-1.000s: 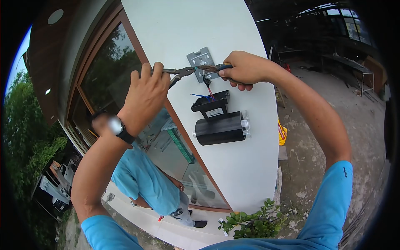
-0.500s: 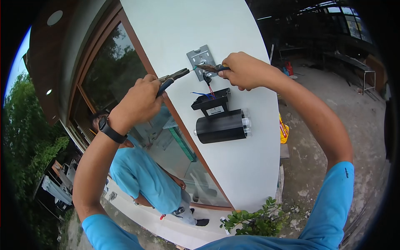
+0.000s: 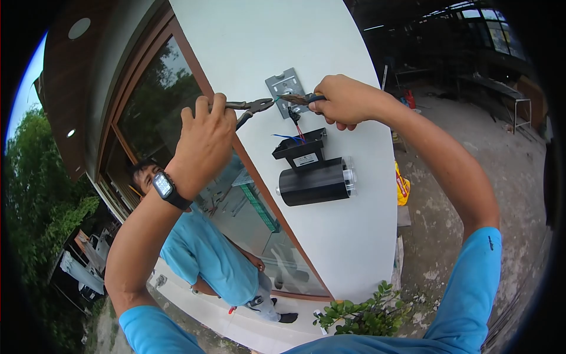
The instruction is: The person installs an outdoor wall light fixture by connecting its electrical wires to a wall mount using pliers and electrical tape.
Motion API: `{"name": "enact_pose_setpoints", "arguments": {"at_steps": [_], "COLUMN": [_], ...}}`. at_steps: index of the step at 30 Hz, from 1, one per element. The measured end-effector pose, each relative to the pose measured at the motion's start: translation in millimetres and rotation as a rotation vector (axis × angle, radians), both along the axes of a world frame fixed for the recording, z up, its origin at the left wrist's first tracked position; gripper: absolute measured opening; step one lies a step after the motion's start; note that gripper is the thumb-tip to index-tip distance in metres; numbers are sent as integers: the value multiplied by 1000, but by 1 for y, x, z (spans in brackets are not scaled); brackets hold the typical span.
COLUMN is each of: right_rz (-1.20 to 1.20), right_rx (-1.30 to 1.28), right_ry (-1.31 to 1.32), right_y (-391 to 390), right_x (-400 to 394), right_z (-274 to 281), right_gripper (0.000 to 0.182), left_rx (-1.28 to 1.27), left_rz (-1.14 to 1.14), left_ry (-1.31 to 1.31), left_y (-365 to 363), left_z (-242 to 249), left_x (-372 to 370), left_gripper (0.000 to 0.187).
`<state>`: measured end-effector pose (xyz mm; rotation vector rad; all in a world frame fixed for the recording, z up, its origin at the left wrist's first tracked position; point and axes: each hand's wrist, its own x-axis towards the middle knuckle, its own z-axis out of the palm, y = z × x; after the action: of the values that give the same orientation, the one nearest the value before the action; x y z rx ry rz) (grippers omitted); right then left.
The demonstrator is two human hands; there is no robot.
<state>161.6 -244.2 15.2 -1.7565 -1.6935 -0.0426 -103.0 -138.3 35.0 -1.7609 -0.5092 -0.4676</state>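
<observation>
My left hand [image 3: 207, 137] grips a pair of pliers [image 3: 257, 107], whose jaws point right toward a thin green wire [image 3: 276, 99]. Closed around a second, rusty-jawed pair of pliers [image 3: 295, 99], my right hand [image 3: 346, 101] holds its tips at the same wire, in front of a grey metal mounting plate [image 3: 276, 82] on the white wall. Below the plate, a black wall lamp [image 3: 313, 182] with an open box-shaped base [image 3: 300, 150] hangs by its wires. Red and blue wires [image 3: 289, 137] come out of the base.
A person in a blue shirt [image 3: 218, 253] stands at lower left beside the brown-framed glass door [image 3: 236, 171]. A leafy plant [image 3: 365, 312] grows at the wall's foot. To the right lie a yellow bag [image 3: 402, 186] and a concrete floor [image 3: 442, 177].
My left hand has turned, and its pliers' handles are spread wider, with the jaws slightly parted. My right hand stays almost in place. The standing person's head has come more into view.
</observation>
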Motion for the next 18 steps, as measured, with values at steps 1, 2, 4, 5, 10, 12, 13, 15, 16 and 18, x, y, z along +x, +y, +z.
{"name": "enact_pose_setpoints", "arguments": {"at_steps": [1, 2, 4, 5, 10, 12, 13, 15, 16, 18], "right_rz": [-2, 1, 1, 1, 6, -3, -6, -36, -51, -38], "right_rx": [0, 0, 1, 1, 5, 7, 8, 40, 56, 197], "right_ry": [-1, 4, 13, 13, 8, -1, -7, -109, -160, -309], "right_y": [0, 0, -1, -1, -1, 1, 2, 4, 4, 16], "right_x": [-1, -2, -2, -2, -1, 0, -1, -1, 1, 10], "right_z": [1, 1, 1, 1, 2, 0, 0, -5, -8, -15], "right_gripper": [32, 32, 32, 32, 32, 32, 32, 33, 33, 34], "left_rx": [26, 51, 125, 162, 38, -171, -324, -747, -1018, -1555], "left_rz": [-37, -73, -91, -100, -39, -53, -72, -117, -144, -197], "left_ry": [8, 16, 24, 29, 10, -1, -4, -68, -129, -253], "left_y": [4, 7, 11, 12, 3, 1, 4, 10, 15, 25], "left_z": [1, 0, -2, -3, -4, -2, 2, 12, 18, 35], "left_x": [-2, -3, -2, -1, 2, 3, 2, -1, -3, -7], "left_gripper": [21, 19, 18, 18, 17, 16, 17, 21, 23, 29]}}
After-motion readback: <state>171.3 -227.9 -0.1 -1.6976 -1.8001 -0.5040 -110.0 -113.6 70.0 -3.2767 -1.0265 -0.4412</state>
